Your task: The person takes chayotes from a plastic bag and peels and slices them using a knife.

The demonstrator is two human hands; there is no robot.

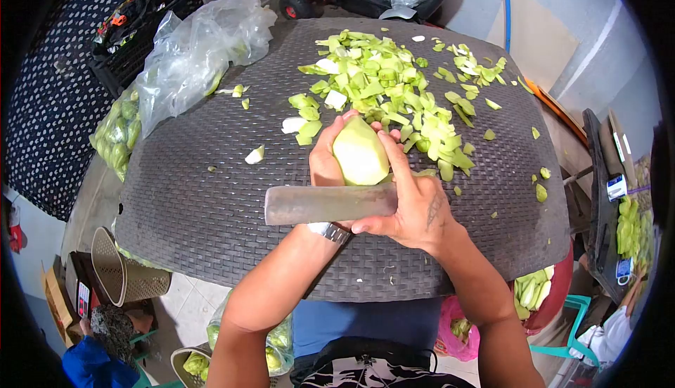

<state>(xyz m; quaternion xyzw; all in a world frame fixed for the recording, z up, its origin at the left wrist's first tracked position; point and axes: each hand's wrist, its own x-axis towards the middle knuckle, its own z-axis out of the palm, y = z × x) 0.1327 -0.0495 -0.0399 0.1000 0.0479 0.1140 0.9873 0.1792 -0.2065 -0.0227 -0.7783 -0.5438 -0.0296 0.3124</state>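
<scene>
A pale green, peeled vegetable that looks like a chayote (361,152) is held upright above the table, its cut face toward me. My left hand (325,157) is closed round its left side, with a metal watch (330,231) on the wrist. My right hand (420,208) grips a cleaver (316,205), its wide grey blade pointing left across the front of the chayote; the handle is hidden in the palm. Some right fingers also rest on the chayote's right side. Just beyond both hands lies a heap of green peelings (380,78).
The dark woven-pattern table (211,226) bears a clear plastic bag (204,54) at back left. A bag of green vegetables (116,135) hangs by the left edge. Baskets (130,275) and a pink bag (457,328) stand below. Other people sit at lower left (98,360) and right (612,339).
</scene>
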